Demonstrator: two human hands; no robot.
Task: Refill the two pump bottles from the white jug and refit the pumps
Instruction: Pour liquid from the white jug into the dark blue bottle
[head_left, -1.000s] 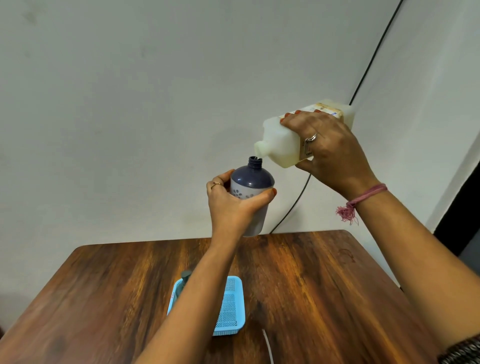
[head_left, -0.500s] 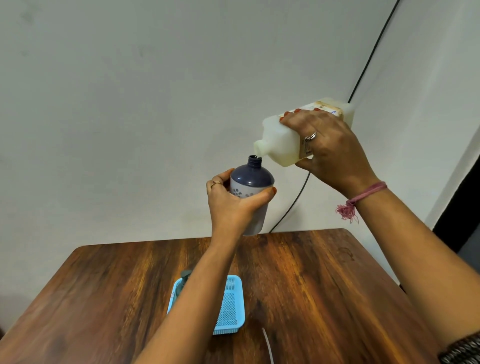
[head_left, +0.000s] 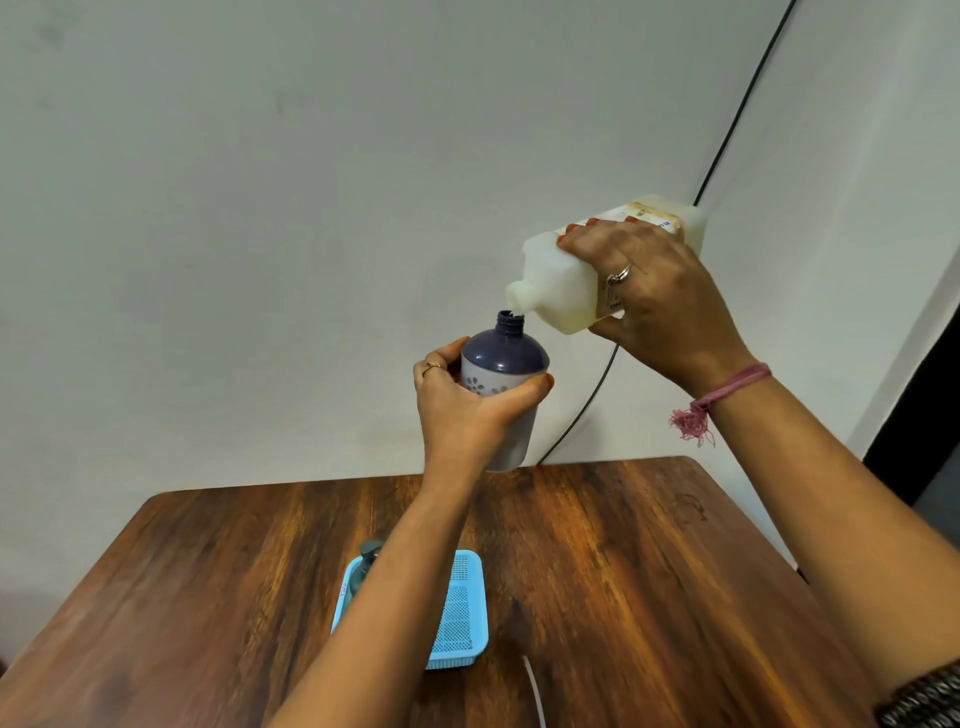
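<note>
The pour is under way above the bench's far edge: the right hand (head_left: 660, 306) grips the tilted white jug (head_left: 566, 283), its spout at the open neck of the purple pump bottle (head_left: 503, 384), which the left hand's (head_left: 462, 410) fingers wrap, so next comes holding the mouths aligned while liquid runs.

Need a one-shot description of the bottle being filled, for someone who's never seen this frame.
Start at the wooden table and look above its far edge, where two hands meet in front of the pale wall. The left hand holds the purple bottle upright in mid-air, neck open, no pump. Unlike the white jug tilted over it in the right hand, it has a dark domed top and flower prints.
</note>
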